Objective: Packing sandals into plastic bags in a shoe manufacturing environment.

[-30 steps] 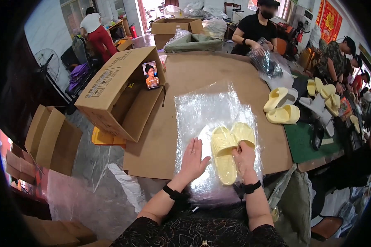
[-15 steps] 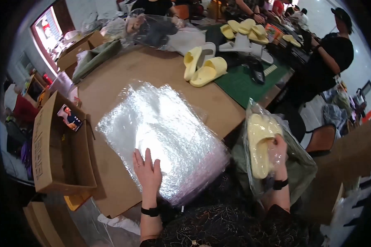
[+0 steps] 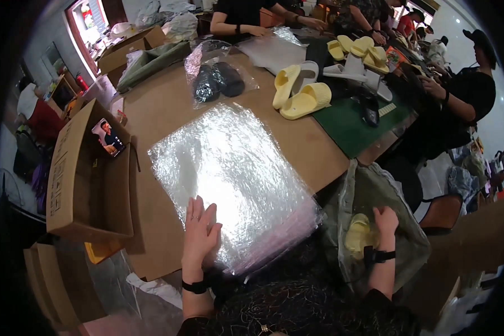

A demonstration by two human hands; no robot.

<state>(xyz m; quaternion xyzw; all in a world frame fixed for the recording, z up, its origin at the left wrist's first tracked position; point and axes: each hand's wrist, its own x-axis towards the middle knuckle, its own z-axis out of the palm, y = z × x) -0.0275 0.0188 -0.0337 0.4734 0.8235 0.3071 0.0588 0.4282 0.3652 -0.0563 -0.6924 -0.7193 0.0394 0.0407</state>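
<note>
Left hand (image 3: 201, 235) flat on plastic stack (image 3: 246, 168) edge, tabletop (image 3: 157, 227) leftward; right hand (image 3: 386, 223) at sack (image 3: 407, 241) mouth, grip unclear.

Allows passage low over the film stack (image 3: 235, 168) ahead of the left hand (image 3: 200, 229), and along bare tabletop (image 3: 308, 154) to the right. Meets the open carton (image 3: 64, 179) leftward, bagged black slippers (image 3: 227, 79) beyond, yellow slippers (image 3: 305, 102) right of those. Opens upward above the sack (image 3: 406, 246).
</note>
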